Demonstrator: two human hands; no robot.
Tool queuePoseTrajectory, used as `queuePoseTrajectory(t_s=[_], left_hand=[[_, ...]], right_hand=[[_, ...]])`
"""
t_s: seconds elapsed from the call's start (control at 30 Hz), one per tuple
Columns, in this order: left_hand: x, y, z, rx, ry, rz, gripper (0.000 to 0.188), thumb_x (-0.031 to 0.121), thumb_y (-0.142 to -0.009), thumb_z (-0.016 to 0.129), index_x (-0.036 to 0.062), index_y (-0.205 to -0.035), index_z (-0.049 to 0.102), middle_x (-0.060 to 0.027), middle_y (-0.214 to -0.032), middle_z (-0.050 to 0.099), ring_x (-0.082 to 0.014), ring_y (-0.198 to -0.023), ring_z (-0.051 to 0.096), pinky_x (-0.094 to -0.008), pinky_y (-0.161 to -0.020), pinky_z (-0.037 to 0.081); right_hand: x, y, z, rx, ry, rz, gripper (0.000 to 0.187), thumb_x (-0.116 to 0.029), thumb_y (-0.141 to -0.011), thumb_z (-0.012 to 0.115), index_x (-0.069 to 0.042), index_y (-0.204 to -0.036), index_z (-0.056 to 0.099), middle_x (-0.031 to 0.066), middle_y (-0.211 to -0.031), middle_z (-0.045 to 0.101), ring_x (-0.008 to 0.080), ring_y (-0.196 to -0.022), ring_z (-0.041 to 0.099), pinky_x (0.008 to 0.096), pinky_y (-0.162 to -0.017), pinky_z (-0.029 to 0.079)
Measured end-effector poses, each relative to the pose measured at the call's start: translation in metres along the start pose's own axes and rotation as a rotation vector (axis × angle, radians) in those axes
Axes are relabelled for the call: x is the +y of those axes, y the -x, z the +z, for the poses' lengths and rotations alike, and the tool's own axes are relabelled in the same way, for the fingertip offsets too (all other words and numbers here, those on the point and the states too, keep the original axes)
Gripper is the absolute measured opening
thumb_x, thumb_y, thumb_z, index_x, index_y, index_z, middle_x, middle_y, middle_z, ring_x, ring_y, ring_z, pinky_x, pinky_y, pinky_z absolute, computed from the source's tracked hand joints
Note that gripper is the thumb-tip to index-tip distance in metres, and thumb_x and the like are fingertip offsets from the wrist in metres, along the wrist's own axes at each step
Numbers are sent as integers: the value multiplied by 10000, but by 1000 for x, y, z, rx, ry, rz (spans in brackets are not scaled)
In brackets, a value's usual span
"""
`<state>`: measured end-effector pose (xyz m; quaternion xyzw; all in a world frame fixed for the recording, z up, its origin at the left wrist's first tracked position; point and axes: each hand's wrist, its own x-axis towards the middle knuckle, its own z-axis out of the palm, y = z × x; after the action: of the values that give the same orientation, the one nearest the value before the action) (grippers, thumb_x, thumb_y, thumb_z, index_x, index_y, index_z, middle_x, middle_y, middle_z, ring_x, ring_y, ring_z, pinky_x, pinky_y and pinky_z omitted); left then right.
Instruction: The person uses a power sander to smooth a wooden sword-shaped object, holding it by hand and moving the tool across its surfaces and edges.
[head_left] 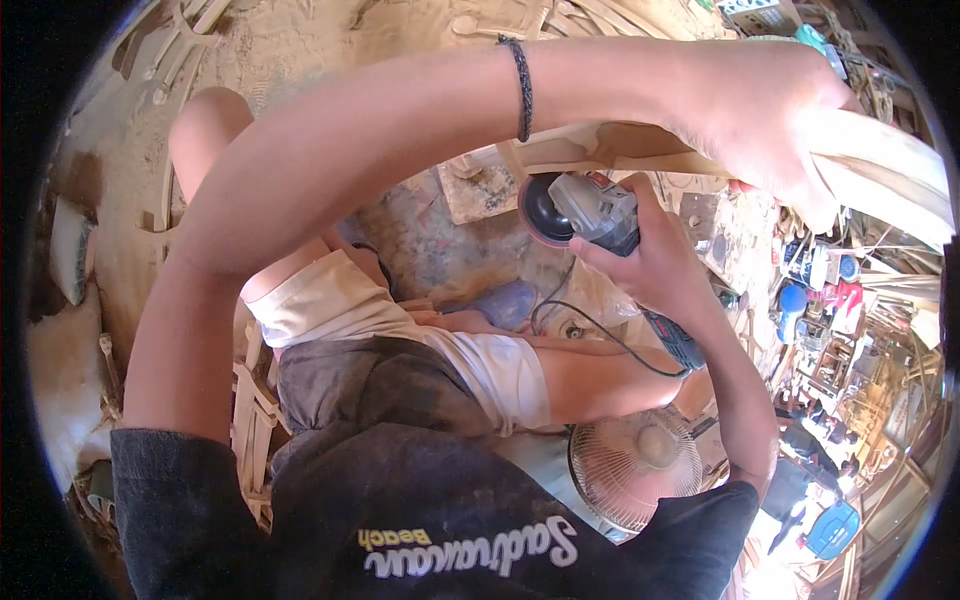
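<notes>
My left arm reaches across the top of the view, and my left hand (765, 130) is closed around a long, curved piece of pale wood (885, 165). The wood extends past the hand toward the right rim and back leftward under my forearm. In my right hand (655, 250) is a grey angle grinder (597, 210), its body gripped from the side. Its dark round disc (547, 208) faces left, close beneath the wood's lower edge; whether they touch I cannot tell. My left fingertips are partly hidden by the wood.
From the grinder a dark cord (610, 335) loops over my leg. A round caged fan (640, 465) stands close by my right side. A stained board (485, 195) lies on the dusty floor. Wooden parts (190, 45) are scattered at upper left; cluttered furniture frames (880, 390) fill the right.
</notes>
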<state>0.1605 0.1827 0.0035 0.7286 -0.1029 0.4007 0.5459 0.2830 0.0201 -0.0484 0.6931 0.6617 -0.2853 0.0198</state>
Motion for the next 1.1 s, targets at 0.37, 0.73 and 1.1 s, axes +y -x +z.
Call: queuePoseTrajectory(t_s=[0.37, 0.73, 1.1], left_hand=[[-2, -6, 1, 49, -29, 52, 319, 96, -838, 790, -113, -1058, 690, -115, -806, 700, -177, -660, 658, -313, -598, 538], [6, -5, -2, 138, -75, 84, 305, 61, -813, 778, -151, -1016, 692, -133, -771, 706, -185, -587, 658, -296, -503, 538], [1, -11, -18, 191, -20, -29, 259, 68, -845, 747, -126, -1011, 707, -126, -746, 710, -166, -587, 667, -310, -507, 519]], right_hand=[[18, -9, -8, 67, 37, 104, 769, -412, -893, 899, 11, -1394, 495, 271, -1124, 766, 389, -1053, 782, 462, -898, 601], [17, -5, -2, 57, 13, 26, 786, -472, -870, 869, 9, -1362, 490, 292, -956, 760, 480, -909, 778, 539, -812, 612], [33, 39, -31, 27, 3, 160, 690, -389, -861, 905, -26, -1296, 512, 280, -969, 761, 490, -942, 765, 534, -811, 583]])
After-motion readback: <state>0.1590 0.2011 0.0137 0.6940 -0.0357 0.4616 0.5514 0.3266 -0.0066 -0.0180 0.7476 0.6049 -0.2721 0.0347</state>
